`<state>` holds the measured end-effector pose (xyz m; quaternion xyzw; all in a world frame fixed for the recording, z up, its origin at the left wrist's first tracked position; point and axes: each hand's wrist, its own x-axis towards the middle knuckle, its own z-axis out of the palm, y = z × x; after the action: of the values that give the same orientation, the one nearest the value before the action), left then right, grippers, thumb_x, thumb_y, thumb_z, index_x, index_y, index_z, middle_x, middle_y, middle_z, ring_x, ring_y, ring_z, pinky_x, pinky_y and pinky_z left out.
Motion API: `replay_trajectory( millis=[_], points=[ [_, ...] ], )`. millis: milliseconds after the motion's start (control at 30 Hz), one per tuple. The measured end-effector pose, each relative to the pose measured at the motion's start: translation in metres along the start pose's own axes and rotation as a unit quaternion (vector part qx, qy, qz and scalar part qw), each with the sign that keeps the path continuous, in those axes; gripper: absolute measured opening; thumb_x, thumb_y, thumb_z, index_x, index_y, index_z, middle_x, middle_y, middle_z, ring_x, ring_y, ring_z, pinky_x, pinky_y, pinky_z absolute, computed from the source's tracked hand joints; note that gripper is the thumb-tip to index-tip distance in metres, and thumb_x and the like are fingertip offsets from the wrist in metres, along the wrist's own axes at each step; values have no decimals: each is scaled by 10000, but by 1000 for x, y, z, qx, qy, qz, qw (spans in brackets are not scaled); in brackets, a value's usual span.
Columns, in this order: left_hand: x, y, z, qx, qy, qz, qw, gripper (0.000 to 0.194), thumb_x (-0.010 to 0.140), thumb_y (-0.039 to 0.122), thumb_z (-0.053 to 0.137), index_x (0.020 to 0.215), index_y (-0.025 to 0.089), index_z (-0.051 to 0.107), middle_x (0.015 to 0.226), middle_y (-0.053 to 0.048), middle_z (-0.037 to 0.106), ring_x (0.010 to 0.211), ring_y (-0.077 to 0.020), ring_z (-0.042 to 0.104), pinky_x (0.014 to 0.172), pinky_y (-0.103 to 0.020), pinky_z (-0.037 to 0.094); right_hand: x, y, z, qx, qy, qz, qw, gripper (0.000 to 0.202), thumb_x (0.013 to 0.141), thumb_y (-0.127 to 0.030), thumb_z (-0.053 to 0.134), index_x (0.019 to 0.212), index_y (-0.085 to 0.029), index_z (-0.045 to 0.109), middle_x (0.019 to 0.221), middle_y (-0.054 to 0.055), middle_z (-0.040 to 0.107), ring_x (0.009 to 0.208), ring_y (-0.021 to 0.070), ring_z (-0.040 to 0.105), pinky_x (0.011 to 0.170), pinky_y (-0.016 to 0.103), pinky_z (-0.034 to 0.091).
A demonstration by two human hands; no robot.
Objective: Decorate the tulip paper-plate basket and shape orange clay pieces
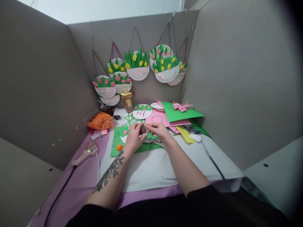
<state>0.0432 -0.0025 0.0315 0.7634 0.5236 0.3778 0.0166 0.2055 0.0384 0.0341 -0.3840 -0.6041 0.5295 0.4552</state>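
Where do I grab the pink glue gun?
I'd grab the pink glue gun by its handle, the long part ending in the dark cord. Reach in from the near left, because the handle points that way and the wider head lies farther off. A light glows, so the head may be hot: don't touch it!

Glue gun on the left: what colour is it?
Pale pink: the glue gun, in the head view.

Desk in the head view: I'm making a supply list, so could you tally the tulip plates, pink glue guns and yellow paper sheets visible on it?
Tulip plates: 2, one partly hidden
Pink glue gun: 1
Yellow sheet: 1
Total: 4
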Motion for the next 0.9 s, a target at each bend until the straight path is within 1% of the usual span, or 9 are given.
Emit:
replay_trajectory(
  millis=[100, 233, 433, 633, 900],
  points=[
    [-6, -7, 0, -8, -3, 6, 1000, 497, 770, 178, 530, 1264, 180, 478, 1159, -106, 488, 1061, -207, 506, 921, -339, 442, -3, -2, 7, 4, -14, 13, 1000, 266, 661, -398, 677, 770, -157, 702, 650, 13, 658, 601, 134, 612, 490, 206, 424],
    [-7, -12, 1, -11, -3, 6, 1000, 502, 763, 171, 535, 1263, 196, 493, 1160, -102, 485, 1068, -210, 503, 924, -355, 438, -4, -2, 9, -8, -20, 19, 1000, 205, 652, -343, 669, 727, -154, 691, 583, -2, 639, 557, 126, 606, 473, 201, 426],
    [-7, -17, 0, 7, -4, 19, 1000, 521, 745, 146, 541, 1262, 194, 498, 1161, -98, 488, 1075, -212, 494, 927, -355, 431, -4, 0, 12, -14, -13, 31, 999, 189, 658, -329, 653, 716, -154, 689, 581, 2, 646, 557, 135, 623, 455, 198, 429],
    [-8, -18, -1, 34, -6, 23, 999, 519, 738, 132, 538, 1252, 200, 510, 1159, -99, 498, 1071, -227, 495, 927, -380, 424, -5, -1, 14, -30, -11, 35, 999, 167, 657, -290, 651, 720, -145, 703, 555, 4, 636, 539, 127, 608, 446, 188, 416],
    [-8, -19, 0, 43, -5, 28, 999, 508, 737, 127, 534, 1241, 184, 520, 1159, -105, 505, 1077, -228, 496, 924, -367, 425, -6, 0, 15, -51, -9, 38, 998, 159, 665, -282, 634, 711, -146, 702, 562, 7, 637, 535, 120, 601, 451, 183, 411]
  ],
)
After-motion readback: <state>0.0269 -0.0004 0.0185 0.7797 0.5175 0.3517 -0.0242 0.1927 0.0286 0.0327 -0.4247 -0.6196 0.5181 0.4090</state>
